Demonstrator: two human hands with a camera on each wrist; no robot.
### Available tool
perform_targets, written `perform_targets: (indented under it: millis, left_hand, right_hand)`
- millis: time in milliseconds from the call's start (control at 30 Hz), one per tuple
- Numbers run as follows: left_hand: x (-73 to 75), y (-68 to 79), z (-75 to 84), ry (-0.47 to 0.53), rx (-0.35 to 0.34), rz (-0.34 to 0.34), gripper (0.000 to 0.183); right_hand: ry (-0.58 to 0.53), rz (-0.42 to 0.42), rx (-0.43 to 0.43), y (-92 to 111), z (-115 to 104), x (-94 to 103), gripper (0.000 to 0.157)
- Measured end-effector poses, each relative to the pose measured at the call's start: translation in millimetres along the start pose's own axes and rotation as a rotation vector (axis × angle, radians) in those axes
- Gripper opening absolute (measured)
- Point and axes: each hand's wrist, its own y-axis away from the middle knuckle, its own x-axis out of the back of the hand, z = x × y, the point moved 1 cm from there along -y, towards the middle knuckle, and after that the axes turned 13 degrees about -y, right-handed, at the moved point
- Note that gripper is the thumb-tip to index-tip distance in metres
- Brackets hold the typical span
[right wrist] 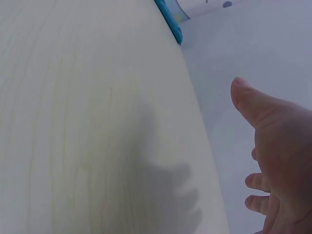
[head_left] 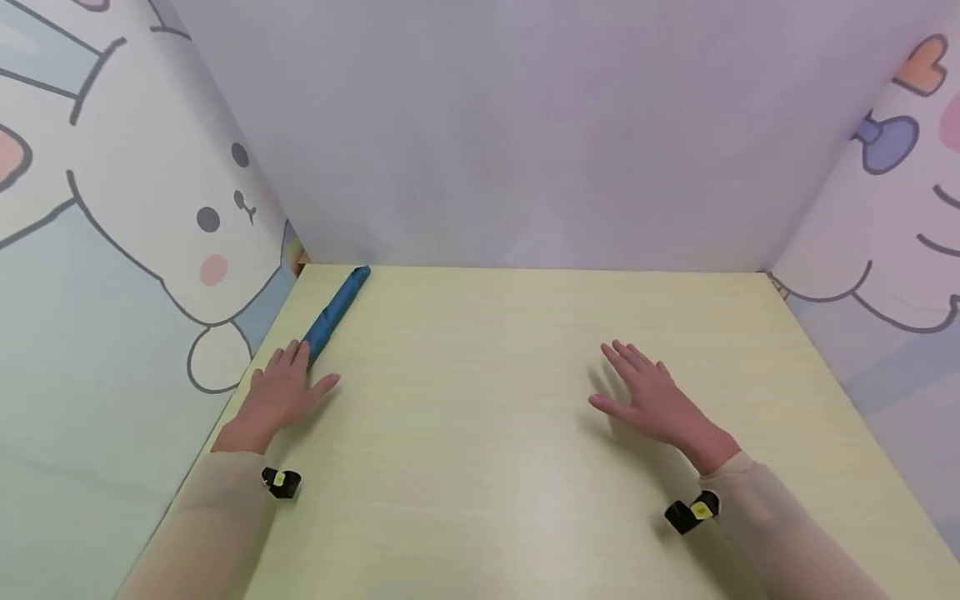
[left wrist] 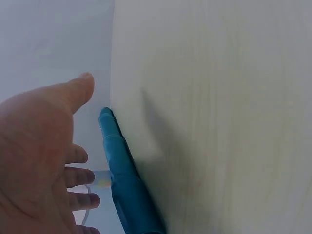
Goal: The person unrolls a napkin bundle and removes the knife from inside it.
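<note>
A long, narrow blue roll (head_left: 337, 310) of smooth, slightly creased material lies slantwise on the table's far left. In the left wrist view the same blue roll (left wrist: 127, 187) looks tube-like, thicker at the near end and tapering away. My left hand (head_left: 279, 398) hovers over its near end, fingers straight and thumb spread; the fingertips overlap that end in the head view. Nothing is held in it. Over the right half of the table my right hand (head_left: 651, 402) is raised with fingers extended, holding nothing, its shadow falling below. The right wrist view shows the roll's tip (right wrist: 176, 36) far off.
The pale wood-grain table (head_left: 465, 417) fills the lower view. A plain light wall (head_left: 525, 142) stands at its back edge, and cartoon-printed panels (head_left: 150, 250) rise along both sides. Each wrist wears a small black camera (head_left: 282, 482).
</note>
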Motion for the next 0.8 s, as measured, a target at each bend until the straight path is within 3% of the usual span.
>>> perform_targets:
  millis: [333,600,800]
  left_hand:
    - [-13.5,-11.8,-14.3,0.069,0.019,-0.057,0.098]
    - [-20.0,-11.8,-19.2,0.113,0.009,-0.050,0.097]
    - [-22.1,-10.4,-13.7,0.093,-0.035,-0.036,0.093]
  right_hand:
    - [-0.071,-0.053,0.040,-26,-26,-17.6,0.089]
    - [-0.115,-0.067,0.083,-50,-45,-31.4,0.084]
    - [-0.147,-0.082,0.110,-71,-60,-43.7,0.081]
